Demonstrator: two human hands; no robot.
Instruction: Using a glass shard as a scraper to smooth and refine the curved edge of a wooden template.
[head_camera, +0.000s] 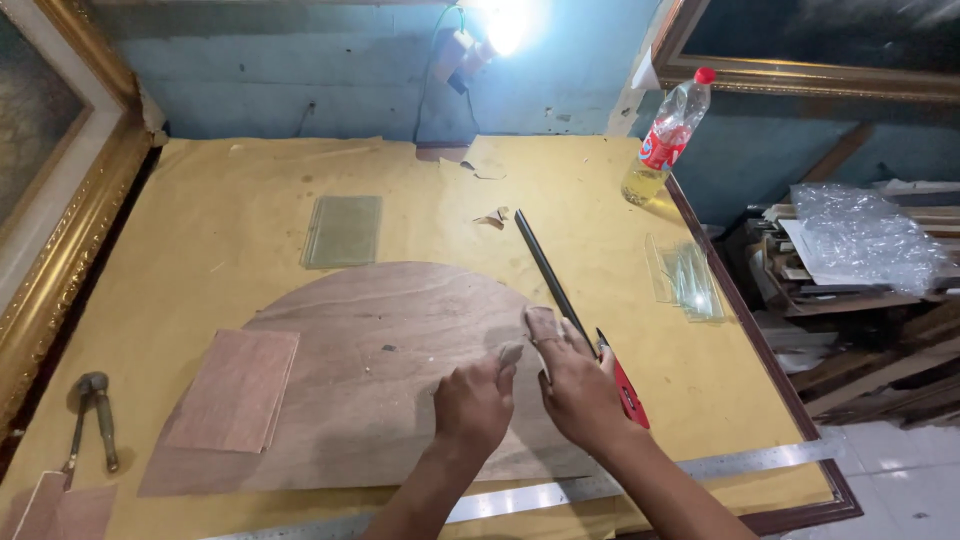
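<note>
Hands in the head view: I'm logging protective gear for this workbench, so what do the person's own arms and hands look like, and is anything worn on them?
Both forearms are bare, with no sleeves in view. The left hand and right hand wear no gloves. No watch, ring or bracelet shows. Some fingertips look dusty or pale.

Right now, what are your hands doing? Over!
Left hand and right hand pressed flat on round wood board. Red-handled saw under right hand. Small wood piece lies on board.

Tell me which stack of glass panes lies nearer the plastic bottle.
The stack at the table's right edge, just below the bottle; the other stack lies left of centre.
</note>
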